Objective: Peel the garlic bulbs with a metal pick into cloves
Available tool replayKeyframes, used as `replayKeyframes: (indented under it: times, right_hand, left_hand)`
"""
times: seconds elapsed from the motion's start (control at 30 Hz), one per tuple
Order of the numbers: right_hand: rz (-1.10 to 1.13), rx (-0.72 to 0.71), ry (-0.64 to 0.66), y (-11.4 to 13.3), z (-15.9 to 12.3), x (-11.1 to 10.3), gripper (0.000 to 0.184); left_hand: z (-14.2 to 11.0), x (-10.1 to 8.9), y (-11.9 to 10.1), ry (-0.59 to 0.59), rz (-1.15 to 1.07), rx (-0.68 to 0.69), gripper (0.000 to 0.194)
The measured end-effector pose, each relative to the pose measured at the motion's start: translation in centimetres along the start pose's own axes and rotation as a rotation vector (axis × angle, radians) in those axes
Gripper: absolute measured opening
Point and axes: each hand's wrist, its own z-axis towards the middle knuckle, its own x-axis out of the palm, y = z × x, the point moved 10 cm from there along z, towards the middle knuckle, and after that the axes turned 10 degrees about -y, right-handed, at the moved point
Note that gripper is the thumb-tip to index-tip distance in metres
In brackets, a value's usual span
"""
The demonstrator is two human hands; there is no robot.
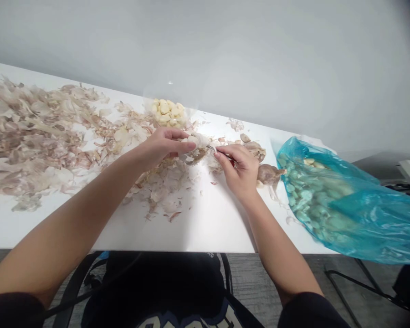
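Note:
In the head view, my left hand (169, 146) is closed around a partly peeled garlic bulb (198, 148), its thumb and fingers pressing on pale skin. My right hand (241, 168) grips a thin metal tool (211, 147), whose tip touches the right side of the bulb. Most of that tool is hidden in the fingers, so its exact kind does not show. Just beyond the left hand stands a clear container of peeled garlic cloves (169, 113). To the right of my right hand lie a whole garlic bulb (270, 175) and another bulb (255, 150) behind it.
Loose garlic skins (48, 136) form a wide heap over the left of the white table (222, 228). A blue plastic bag (341, 205) with garlic inside lies at the right and overhangs the front edge. A grey wall (225, 59) runs along the back.

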Motion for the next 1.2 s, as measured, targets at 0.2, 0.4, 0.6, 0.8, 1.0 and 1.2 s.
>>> replayKeyframes:
  times: [0.2, 0.4, 0.6, 0.8, 1.0, 1.2]
  right_hand:
    - [-0.022, 0.008, -0.021, 0.2, -0.1, -0.2, 0.008]
    - [0.026, -0.001, 0.026, 0.3, 0.1, -0.1, 0.007]
    - [0.133, -0.035, 0.195, 2.4, -0.7, 1.8, 0.008]
    - [-0.170, -0.124, 0.350, 1.7, -1.8, 3.1, 0.021]
    - [-0.400, -0.109, 0.363, -0.8, -1.6, 2.2, 0.035]
    - [-0.312, -0.075, 0.145, 0.2, -0.5, 0.4, 0.024]
  left_hand:
    - [0.3, -0.7, 0.4, -0.060, 0.063, 0.023, 0.034]
    - [0.5, -1.1, 0.6, -0.107, 0.088, 0.118, 0.040]
    - [0.3, -1.3, -0.4, -0.151, 0.062, 0.193, 0.031]
    - [0.2, -0.7, -0.6, -0.034, -0.151, 0.092, 0.025]
    - [0.0, -0.3, -0.4, -0.006, -0.252, 0.014, 0.020]
    - [0.2, -0.3, -0.2, 0.021, -0.279, 0.017, 0.023]
